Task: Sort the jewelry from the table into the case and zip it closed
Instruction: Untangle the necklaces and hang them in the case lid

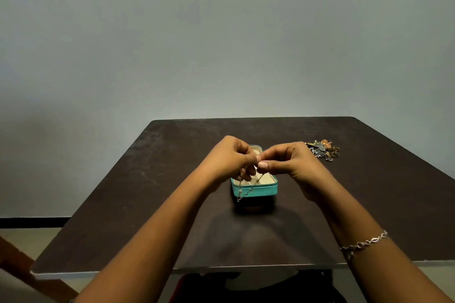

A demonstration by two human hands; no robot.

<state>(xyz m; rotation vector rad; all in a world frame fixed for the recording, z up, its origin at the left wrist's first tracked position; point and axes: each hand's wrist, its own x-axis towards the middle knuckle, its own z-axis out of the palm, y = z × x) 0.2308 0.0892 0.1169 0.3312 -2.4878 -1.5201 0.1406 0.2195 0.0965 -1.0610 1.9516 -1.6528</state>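
Note:
A small teal jewelry case (261,190) with a cream divided interior lies open in the middle of the dark table. Above it, my left hand (227,158) and my right hand (289,161) meet fingertip to fingertip, both pinching a thin chain necklace (242,192). The chain hangs in a loop from my fingers, over the case's front left corner and down its teal wall. A heap of loose jewelry (323,150), with rings, earrings and silver pieces, lies on the table at the back right, apart from both hands.
The dark brown table (152,192) reaches a grey wall at the back. Its near edge runs just below my forearms. A silver bracelet (364,243) sits on my right wrist. A wooden chair part (27,265) shows at the lower left.

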